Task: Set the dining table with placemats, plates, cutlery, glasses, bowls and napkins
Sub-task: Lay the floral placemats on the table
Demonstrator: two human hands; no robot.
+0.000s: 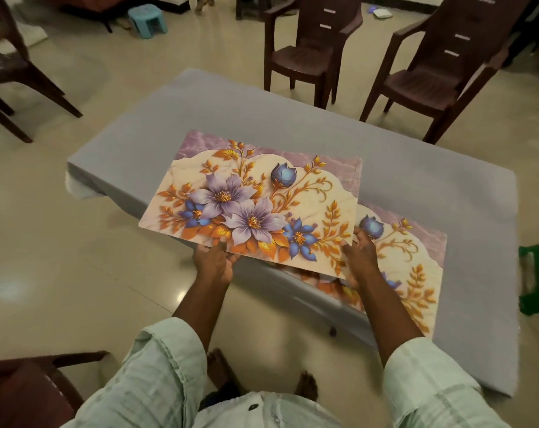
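Here, a floral placemat point(249, 202) is held over the near edge of the grey-covered table point(292, 118), its near edge pinched by the left hand point(214, 261) and its near right corner gripped by the right hand point(359, 257), fingers curled round it. Under the right hand lies a second placemat point(416, 257) of the same pattern (partly covered by the first). Beyond both hands, past the table, stand two brown plastic chairs point(308, 47).

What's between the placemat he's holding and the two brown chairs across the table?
In the head view, only bare grey tablecloth lies between the held placemat and the two brown chairs; past the table's far edge there is a strip of floor.
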